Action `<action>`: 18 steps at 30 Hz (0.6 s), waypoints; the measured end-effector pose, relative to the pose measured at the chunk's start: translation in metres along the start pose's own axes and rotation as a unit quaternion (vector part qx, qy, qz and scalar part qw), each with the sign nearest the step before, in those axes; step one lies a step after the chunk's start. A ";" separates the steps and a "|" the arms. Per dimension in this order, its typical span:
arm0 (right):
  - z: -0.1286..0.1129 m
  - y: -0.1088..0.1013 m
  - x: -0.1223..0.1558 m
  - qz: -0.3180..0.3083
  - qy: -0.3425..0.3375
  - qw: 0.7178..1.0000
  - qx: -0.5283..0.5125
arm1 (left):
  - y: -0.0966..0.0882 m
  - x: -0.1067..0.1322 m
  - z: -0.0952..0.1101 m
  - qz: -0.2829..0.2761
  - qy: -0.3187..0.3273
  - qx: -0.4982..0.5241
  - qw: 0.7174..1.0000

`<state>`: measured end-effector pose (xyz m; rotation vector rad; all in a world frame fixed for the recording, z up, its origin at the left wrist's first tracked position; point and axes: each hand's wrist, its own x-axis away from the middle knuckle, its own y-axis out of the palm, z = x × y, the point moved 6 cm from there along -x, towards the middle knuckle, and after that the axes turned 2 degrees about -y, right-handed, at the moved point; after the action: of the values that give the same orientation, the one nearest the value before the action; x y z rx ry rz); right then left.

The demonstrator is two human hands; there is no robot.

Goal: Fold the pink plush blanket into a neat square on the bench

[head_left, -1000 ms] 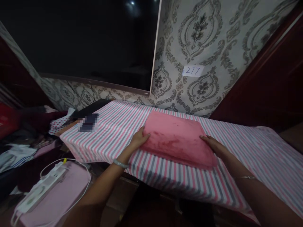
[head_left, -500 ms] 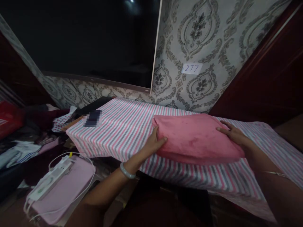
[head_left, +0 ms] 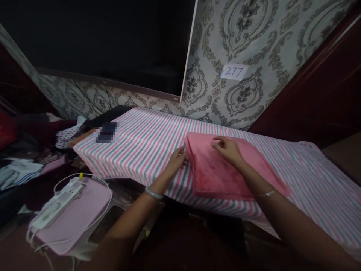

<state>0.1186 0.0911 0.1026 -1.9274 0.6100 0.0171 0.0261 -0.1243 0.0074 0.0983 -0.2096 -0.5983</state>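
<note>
A folded pink plush cloth (head_left: pixel 225 173), several layers thick, lies flat on the striped tablecloth (head_left: pixel 146 143). Beside its left edge is my left hand (head_left: pixel 177 160), fingers loosely bent and apart, with nothing visible in them. My right hand (head_left: pixel 229 148) is over the upper part of the cloth, index finger curved and thumb apart from it, holding nothing. Whether its fingertips touch the fabric I cannot tell. The right forearm crosses over the cloth and hides part of it.
A large dark television (head_left: pixel 113 45) hangs on the patterned wall, with a paper label (head_left: pixel 234 71) reading 277 to its right. At lower left, a white power strip (head_left: pixel 58 203) with cables rests on a pink surface. Piled clothes (head_left: pixel 19 171) lie at far left.
Both hands have let go of the cloth's sides. My right hand has moved left from the right end to over the cloth. The cloth now lies flatter on the table.
</note>
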 end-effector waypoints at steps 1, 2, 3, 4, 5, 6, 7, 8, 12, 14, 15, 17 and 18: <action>-0.021 0.017 -0.005 -0.027 -0.005 1.000 0.004 | 0.001 -0.005 0.002 0.012 -0.006 0.022 1.000; -0.039 0.034 -0.009 -0.057 -0.005 0.998 0.017 | 0.003 -0.009 0.002 0.021 -0.010 0.044 0.999; -0.051 0.048 -0.011 -0.076 -0.001 0.996 0.036 | 0.005 -0.012 0.002 0.026 -0.009 0.063 0.998; -0.059 0.059 -0.012 -0.089 0.003 0.994 0.056 | 0.007 -0.014 0.001 0.026 -0.007 0.077 0.997; -0.062 0.067 -0.013 -0.096 0.009 0.993 0.072 | 0.009 -0.017 0.000 0.020 -0.004 0.085 0.996; -0.061 0.072 -0.013 -0.095 0.014 0.993 0.076 | 0.011 -0.019 -0.002 0.012 0.000 0.089 0.996; -0.057 0.075 -0.014 -0.089 0.017 0.994 0.064 | 0.011 -0.021 -0.003 0.005 0.003 0.088 0.996; -0.052 0.076 -0.014 -0.078 0.021 0.996 0.033 | 0.011 -0.023 -0.005 0.004 0.007 0.087 0.996; -0.023 0.066 -0.015 -0.005 0.064 0.969 -0.238 | 0.002 -0.037 -0.008 0.046 0.022 0.078 0.996; -0.012 0.062 -0.014 0.023 0.106 0.917 -0.383 | 0.000 -0.046 -0.005 0.068 0.042 0.052 0.995; -0.009 0.062 -0.014 0.031 0.127 0.890 -0.437 | -0.001 -0.050 -0.003 0.081 0.055 0.031 0.995; -0.006 0.061 -0.013 0.041 0.157 0.851 -0.499 | -0.002 -0.057 0.004 0.111 0.083 -0.025 0.990; -0.006 0.060 -0.014 0.043 0.160 0.846 -0.506 | -0.002 -0.059 0.008 0.126 0.096 -0.064 0.985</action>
<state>0.0802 0.0731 0.0582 -2.9628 1.0439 0.0905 -0.0246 -0.0924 0.0047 0.0040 0.0044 -0.3461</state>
